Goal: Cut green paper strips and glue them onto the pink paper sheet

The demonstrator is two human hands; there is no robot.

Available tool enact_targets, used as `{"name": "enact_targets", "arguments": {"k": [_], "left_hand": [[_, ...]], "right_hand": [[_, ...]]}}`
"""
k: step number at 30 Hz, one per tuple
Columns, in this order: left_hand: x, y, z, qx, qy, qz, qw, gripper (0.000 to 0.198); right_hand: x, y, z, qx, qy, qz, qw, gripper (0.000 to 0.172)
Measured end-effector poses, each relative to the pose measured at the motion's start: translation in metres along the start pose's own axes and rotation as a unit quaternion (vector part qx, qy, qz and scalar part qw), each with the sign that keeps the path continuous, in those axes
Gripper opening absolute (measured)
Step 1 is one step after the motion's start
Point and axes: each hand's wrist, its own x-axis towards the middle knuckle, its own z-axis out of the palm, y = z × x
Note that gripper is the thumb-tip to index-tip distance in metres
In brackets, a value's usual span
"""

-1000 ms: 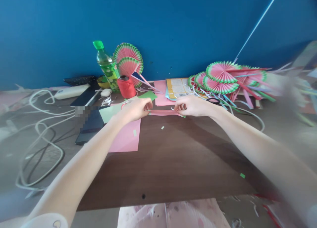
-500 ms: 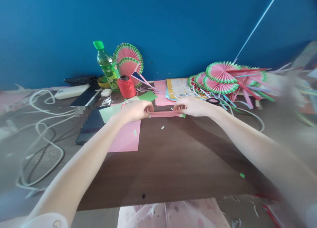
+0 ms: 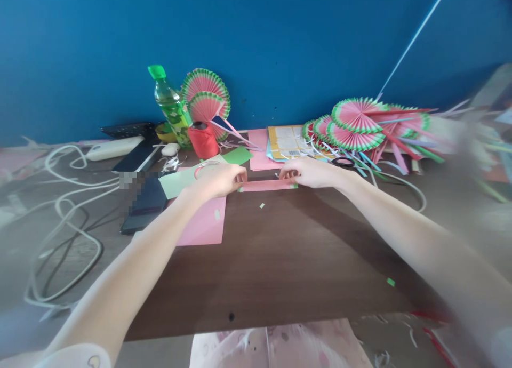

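A narrow folded strip of pink paper (image 3: 267,185) with green ends stretches between my two hands, just above the brown table (image 3: 272,261). My left hand (image 3: 228,179) is closed, its thumb and fingers pinching the strip's left end. At the other end my right hand (image 3: 306,172) grips the strip the same way, fingers curled. Under my left forearm lie a pink sheet (image 3: 206,226) and a pale green sheet (image 3: 174,181). A tiny pale paper scrap (image 3: 262,205) rests just in front of the strip.
Pleated pink-and-green paper fans (image 3: 356,136) pile up at the back right; others (image 3: 206,93) lean on the blue wall. A green-capped bottle (image 3: 172,109) and a red spool (image 3: 203,140) stand back left. White cables (image 3: 98,250) and a dark tablet-like slab (image 3: 146,205) lie left.
The strip has tilted slightly, so more of its pink face shows. Both hands keep their hold at its ends, and the view has shifted very slightly.
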Motion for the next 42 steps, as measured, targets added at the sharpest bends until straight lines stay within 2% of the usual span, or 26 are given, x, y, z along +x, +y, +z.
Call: {"name": "enact_targets", "arguments": {"k": [5, 14, 19, 22, 27, 34, 42], "left_hand": [[-0.002, 0.007, 0.0, 0.076, -0.006, 0.012, 0.997, 0.014], [-0.006, 0.025, 0.002, 0.171, 0.023, 0.018, 0.985, 0.014], [-0.006, 0.027, 0.009, 0.24, 0.059, 0.075, 0.966, 0.017], [-0.01, 0.035, 0.012, 0.275, 0.081, 0.101, 0.953, 0.021], [-0.017, 0.051, 0.016, 0.289, 0.091, 0.073, 0.95, 0.017], [-0.019, 0.057, 0.026, 0.318, 0.103, 0.071, 0.94, 0.015], [-0.02, 0.06, 0.033, 0.348, 0.095, 0.096, 0.928, 0.02]], "right_hand": [[-0.002, -0.005, 0.001, -0.057, -0.01, -0.016, 0.998, 0.022], [-0.008, -0.033, 0.004, -0.221, -0.001, 0.036, 0.974, 0.022], [-0.011, -0.051, 0.012, -0.293, 0.006, 0.042, 0.955, 0.027], [-0.012, -0.067, 0.021, -0.324, 0.024, 0.083, 0.942, 0.028], [-0.014, -0.082, 0.032, -0.332, 0.042, 0.114, 0.935, 0.024], [-0.015, -0.081, 0.032, -0.341, 0.033, 0.091, 0.935, 0.024], [-0.021, -0.065, 0.035, -0.363, 0.059, 0.018, 0.93, 0.019]]}}
